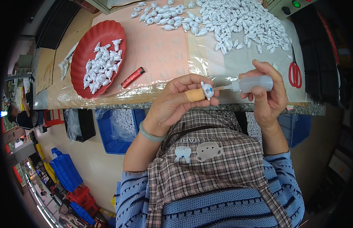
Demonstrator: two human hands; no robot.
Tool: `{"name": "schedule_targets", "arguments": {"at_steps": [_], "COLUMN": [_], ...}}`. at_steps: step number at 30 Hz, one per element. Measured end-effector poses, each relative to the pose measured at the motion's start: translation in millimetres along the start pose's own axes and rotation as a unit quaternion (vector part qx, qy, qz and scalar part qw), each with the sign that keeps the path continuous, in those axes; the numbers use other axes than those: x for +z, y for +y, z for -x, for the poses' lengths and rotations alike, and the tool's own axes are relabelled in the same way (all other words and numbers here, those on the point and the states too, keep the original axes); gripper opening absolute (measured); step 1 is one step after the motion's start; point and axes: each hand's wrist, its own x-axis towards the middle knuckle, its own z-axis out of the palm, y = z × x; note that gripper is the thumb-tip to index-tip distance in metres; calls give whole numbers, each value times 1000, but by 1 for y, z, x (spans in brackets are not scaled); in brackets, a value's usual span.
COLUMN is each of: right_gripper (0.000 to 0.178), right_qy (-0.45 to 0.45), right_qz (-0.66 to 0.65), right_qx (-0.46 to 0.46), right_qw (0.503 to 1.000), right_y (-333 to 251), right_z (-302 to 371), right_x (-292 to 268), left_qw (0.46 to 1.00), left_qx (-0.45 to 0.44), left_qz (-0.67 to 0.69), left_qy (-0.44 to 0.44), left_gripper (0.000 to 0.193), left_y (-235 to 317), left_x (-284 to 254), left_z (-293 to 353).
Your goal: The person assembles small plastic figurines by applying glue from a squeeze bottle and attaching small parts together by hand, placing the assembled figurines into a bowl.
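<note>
My left hand [180,95], its thumb wrapped in a tan bandage, pinches a small white figure [208,90] with a blue mark on its face. From the right, my right hand [266,91] grips a translucent squeeze bottle [256,83] lying sideways. Its thin nozzle points at the figure, and the tip is at or very near it; I cannot tell whether they touch. Both hands are above the table's near edge. To the left, a red scalloped plate [78,72] holds many white pieces [102,66].
A red cutter-like tool [132,78] lies right of the plate. Rounded white pieces [167,19] and a big pile of slimmer ones [241,22] cover the far table. Red-handled scissors [295,74] lie at the right. Below the edge stands a blue bin [104,135] of white pieces.
</note>
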Motion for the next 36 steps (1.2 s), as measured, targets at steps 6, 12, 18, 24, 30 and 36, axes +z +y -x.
{"name": "schedule_targets", "arguments": {"at_steps": [6,12,18,24,30,36], "right_gripper": [48,46,46,43,42,42], "right_qy": [-4,-21,-26,-33,-38,-41], "right_qz": [82,153,195,194,194,173], "right_qx": [-46,-132,-157,-168,-162,-144], "right_qw": [996,979,968,966,967,973], "right_y": [-1,4,-2,-3,-4,0], "right_z": [1,2,-1,-2,-1,0], "right_x": [-2,-6,-4,-6,-5,-2], "left_qw": [1000,1000,997,996,994,993], "left_qx": [7,27,43,48,51,52], "left_qz": [5,-2,-38,-47,-60,-69], "left_qy": [-9,11,51,63,71,75], "left_gripper": [26,22,21,20,21,22], "left_y": [-1,-2,-2,-1,0,-1], "left_x": [-1,1,4,2,2,2], "left_z": [0,0,-1,-2,-2,-3]}}
